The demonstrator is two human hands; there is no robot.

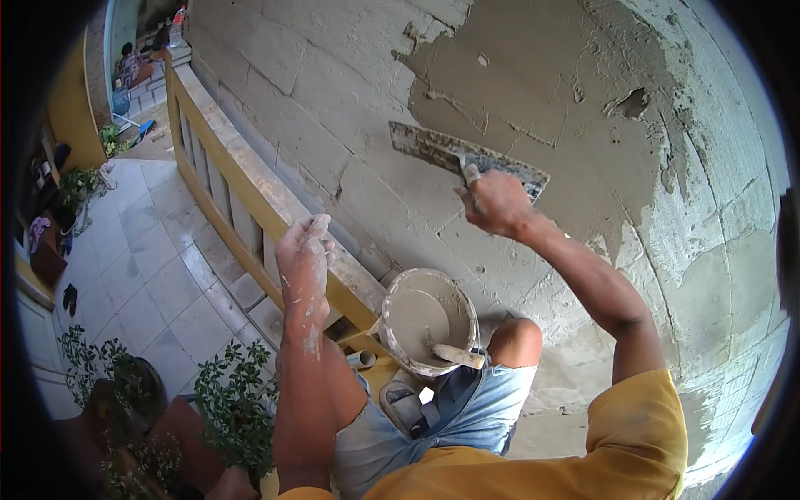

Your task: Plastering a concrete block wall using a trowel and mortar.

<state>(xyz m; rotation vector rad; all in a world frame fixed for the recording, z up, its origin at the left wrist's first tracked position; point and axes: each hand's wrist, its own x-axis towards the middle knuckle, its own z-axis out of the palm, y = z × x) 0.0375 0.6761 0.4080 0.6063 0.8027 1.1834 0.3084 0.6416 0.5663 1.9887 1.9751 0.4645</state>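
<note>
My right hand [498, 202] is closed round the handle of a long plastering trowel [427, 143]. Its mortar-smeared blade lies at or close to the wall [342, 92], along the lower edge of a darker patch of wet mortar [533, 71]. My left hand [304, 257], streaked with dried mortar, is raised over the yellow railing with its fingers curled together; nothing shows in them. Between my knees and the wall stands a round bucket [385, 329] of grey mortar [417, 310]. A small tool with a pale handle [457, 356] leans inside against its rim.
A yellow railing [242, 171] runs along the left beside the wall. Beyond it lies a tiled floor [142, 250] with potted plants [236, 400]. A pipe end [361, 359] is beside my leg. A bottle [177, 29] stands at the railing's far end; another person [133, 65] sits farther back.
</note>
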